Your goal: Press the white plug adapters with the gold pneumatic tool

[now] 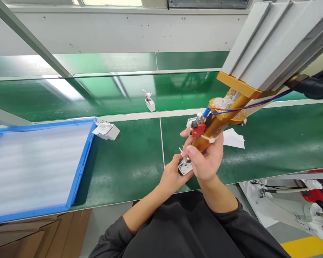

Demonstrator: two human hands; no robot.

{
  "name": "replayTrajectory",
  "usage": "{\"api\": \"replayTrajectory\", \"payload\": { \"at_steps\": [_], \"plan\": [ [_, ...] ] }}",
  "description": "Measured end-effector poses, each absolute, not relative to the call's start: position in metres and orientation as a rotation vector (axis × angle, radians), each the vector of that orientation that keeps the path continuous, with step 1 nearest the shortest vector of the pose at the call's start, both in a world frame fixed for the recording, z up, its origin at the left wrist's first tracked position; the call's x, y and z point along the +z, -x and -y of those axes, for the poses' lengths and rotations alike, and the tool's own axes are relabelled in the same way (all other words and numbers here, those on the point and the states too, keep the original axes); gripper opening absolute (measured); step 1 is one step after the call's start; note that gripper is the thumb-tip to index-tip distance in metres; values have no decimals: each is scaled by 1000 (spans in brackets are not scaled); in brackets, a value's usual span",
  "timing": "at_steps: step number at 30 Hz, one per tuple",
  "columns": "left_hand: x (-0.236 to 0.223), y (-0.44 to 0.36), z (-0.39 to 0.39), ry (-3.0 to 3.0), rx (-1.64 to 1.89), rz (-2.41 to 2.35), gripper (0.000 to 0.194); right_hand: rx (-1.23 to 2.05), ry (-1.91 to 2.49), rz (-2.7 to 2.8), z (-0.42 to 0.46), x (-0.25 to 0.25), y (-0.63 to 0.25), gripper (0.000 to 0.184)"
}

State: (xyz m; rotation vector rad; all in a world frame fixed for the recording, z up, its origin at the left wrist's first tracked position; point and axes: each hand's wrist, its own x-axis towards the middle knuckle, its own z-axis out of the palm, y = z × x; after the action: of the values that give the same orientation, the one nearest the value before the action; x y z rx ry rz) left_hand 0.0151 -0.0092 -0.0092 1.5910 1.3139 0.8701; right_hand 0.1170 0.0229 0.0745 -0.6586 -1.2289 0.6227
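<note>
Over bench (pixel 129 157): left fingers (pixel 175 160) pinch one casing (pixel 186 170); right fingers (pixel 196 155) grip one golden tool (pixel 216 125).

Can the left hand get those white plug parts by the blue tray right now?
Probably yes: nothing seems to stand between the left hand and the white plug parts. But that hand is holding a small white case, so it would likely need to let go first.

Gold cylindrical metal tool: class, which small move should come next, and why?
Perhaps steady the small white plastic casing with the left hand, since that hand holds it while the right hand points the gold tool down at it.
</note>
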Motion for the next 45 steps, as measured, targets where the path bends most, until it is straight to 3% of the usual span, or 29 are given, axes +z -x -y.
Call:
{"api": "replayTrajectory", "payload": {
  "at_steps": [9, 17, 22, 29, 36, 45],
  "plan": [
    [8, 39, -2, -1203, 688, -1220, 37, 609, 757, 1137, -23, 76, -127, 32],
    [-4, 61, -8, -1624, 670, -1570, 27, 549, 763, 1108, -27, 69, -133, 42],
    [-18, 74, -25, -1519, 637, -1430, 41, 530, 779, 1114, -27, 66, -136, 42],
    [-28, 58, -34, -1547, 880, -1400, 21, 531, 783, 1103, -26, 63, -138, 42],
    [-14, 63, -13, -2146, 787, -1539, 52, 582, 831, 1078, -21, 64, -140, 39],
    [-27, 51, 0, -2082, 856, -1704, 24, 562, 933, 1057, -21, 62, -143, 36]
  ]
}}
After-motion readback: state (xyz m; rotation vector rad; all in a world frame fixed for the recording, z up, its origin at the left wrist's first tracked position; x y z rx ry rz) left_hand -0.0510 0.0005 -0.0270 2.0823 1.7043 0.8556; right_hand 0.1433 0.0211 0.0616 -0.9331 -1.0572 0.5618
